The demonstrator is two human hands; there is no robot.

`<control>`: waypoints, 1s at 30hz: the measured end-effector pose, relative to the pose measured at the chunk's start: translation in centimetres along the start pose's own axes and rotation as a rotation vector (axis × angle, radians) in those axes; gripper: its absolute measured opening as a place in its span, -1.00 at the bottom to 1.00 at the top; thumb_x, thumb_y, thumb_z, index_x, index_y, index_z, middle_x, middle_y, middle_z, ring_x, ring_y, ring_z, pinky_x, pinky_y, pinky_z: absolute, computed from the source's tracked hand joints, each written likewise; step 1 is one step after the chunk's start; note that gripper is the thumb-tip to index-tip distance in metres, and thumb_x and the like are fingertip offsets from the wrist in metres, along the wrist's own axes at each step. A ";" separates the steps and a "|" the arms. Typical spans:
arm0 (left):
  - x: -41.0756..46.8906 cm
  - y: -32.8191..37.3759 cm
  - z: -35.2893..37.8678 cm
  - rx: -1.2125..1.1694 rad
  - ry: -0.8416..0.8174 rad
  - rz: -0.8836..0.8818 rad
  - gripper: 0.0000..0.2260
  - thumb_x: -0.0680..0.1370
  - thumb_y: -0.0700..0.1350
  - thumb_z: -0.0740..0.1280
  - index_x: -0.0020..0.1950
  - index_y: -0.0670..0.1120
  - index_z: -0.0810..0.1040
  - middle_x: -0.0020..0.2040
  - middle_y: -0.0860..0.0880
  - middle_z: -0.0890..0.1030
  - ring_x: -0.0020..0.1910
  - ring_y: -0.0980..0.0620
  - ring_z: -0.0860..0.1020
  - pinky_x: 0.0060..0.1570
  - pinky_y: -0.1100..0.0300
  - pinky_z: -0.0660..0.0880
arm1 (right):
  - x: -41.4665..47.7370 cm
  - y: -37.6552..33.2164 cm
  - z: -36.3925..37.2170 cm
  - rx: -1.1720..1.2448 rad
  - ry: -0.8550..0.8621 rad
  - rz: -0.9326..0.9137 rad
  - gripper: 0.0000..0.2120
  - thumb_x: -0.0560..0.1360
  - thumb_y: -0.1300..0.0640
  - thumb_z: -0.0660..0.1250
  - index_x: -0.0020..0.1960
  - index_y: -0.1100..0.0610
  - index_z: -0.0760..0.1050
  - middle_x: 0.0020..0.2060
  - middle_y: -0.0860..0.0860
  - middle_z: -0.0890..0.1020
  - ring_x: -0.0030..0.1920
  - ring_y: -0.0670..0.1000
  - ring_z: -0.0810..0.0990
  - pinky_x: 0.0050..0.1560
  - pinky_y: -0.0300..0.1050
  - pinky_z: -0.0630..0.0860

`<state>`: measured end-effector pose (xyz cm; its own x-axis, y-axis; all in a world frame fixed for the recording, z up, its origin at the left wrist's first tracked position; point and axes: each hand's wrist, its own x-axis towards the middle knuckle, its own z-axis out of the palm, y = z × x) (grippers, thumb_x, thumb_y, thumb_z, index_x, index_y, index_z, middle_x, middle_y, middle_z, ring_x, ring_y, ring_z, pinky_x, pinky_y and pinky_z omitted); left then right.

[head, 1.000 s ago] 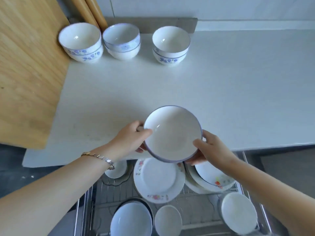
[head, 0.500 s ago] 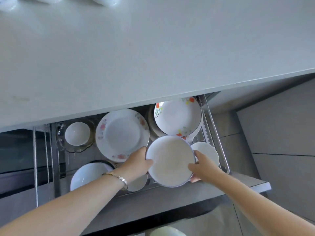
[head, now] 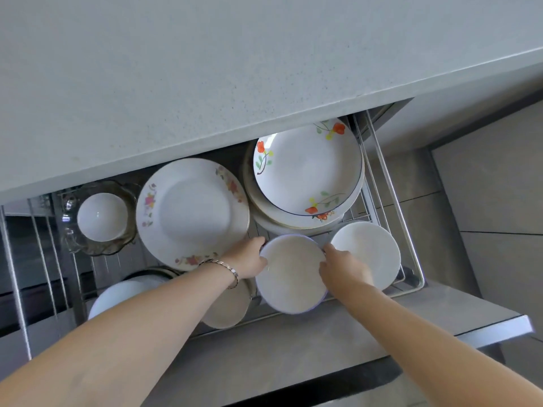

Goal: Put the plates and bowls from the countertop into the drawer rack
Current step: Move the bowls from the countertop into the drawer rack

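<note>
Left hand (head: 248, 259): fingers curled over the left rim of a bowl (head: 291, 277), gripping it; a bracelet (head: 226, 267) on the wrist.
Right hand (head: 342, 270): fingers curled over the bowl's right rim, gripping it.
Bowl: white with a purple edge, mouth up, in the near middle of the drawer rack (head: 390, 195). Whether it rests on the wires cannot be told.
Just right of the bowl: a plain white plate (head: 373, 248), partly behind the right hand.
Just left, under the left forearm: a small plate (head: 229, 306).
Far right: a stack of plates (head: 305, 168) with orange flowers.
Far middle: a large floral plate (head: 191, 210).
Far left: a small white bowl (head: 101, 215) sitting in a glass dish (head: 123, 248).
Near left: a white bowl (head: 117, 298), partly hidden.
Beyond the rack: the countertop (head: 205, 69), overhanging the far plates.
</note>
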<state>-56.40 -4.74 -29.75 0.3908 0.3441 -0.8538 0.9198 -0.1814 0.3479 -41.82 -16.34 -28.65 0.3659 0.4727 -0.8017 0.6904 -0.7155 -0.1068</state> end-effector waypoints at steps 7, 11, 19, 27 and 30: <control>1.5 -0.5 0.7 0.071 -0.026 -0.022 -0.75 0.53 -0.26 0.17 0.19 -0.22 0.45 0.17 -0.22 0.55 0.15 -0.18 0.52 -0.10 0.20 0.35 | 1.4 -0.5 0.5 -0.145 -0.034 -0.026 -0.71 0.56 0.25 0.05 0.24 0.14 0.38 0.13 0.17 0.59 0.13 0.20 0.57 -0.03 -0.09 0.47; 1.8 -0.5 1.0 0.081 0.008 -0.008 -0.74 0.52 -0.31 0.14 0.19 -0.22 0.44 0.17 -0.24 0.56 0.15 -0.18 0.52 -0.01 0.16 0.40 | 1.9 -0.9 0.5 -0.129 -0.073 -0.012 -0.71 0.56 0.25 0.08 0.25 0.16 0.41 0.17 0.15 0.57 0.18 0.17 0.56 0.05 -0.10 0.49; 2.0 -0.2 1.2 0.223 -0.046 -0.004 -0.76 0.58 -0.26 0.13 0.25 -0.23 0.33 0.19 -0.26 0.55 0.17 -0.22 0.53 0.04 0.05 0.44 | 1.9 -0.8 0.5 -0.159 -0.070 -0.010 -0.71 0.57 0.25 0.07 0.24 0.15 0.43 0.14 0.14 0.59 0.15 0.17 0.57 0.06 -0.11 0.49; -2.1 1.7 -0.4 -0.006 0.151 0.000 -0.72 0.58 -0.14 0.12 0.24 -0.20 0.42 0.21 -0.19 0.53 0.19 -0.17 0.50 0.13 0.08 0.45 | -0.7 -2.4 -2.1 -0.178 -0.139 -0.044 -0.68 0.59 0.19 0.06 0.32 0.15 0.34 0.22 0.12 0.55 0.22 0.17 0.54 0.13 -0.08 0.47; -6.2 2.5 -4.1 -0.191 0.271 0.120 -0.74 0.59 -0.14 0.16 0.23 -0.13 0.51 0.19 -0.07 0.56 0.17 -0.04 0.53 0.16 0.13 0.46 | -3.0 -4.8 -5.8 -0.095 -0.110 -0.161 -0.65 0.58 0.11 0.09 0.35 0.03 0.38 0.26 0.05 0.53 0.25 0.12 0.51 0.20 -0.10 0.43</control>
<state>-56.36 -3.59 -22.02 0.4679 0.5673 -0.6777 0.8467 -0.0680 0.5277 -42.65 -11.31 -22.37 0.1790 0.5142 -0.8388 0.7921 -0.5810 -0.1871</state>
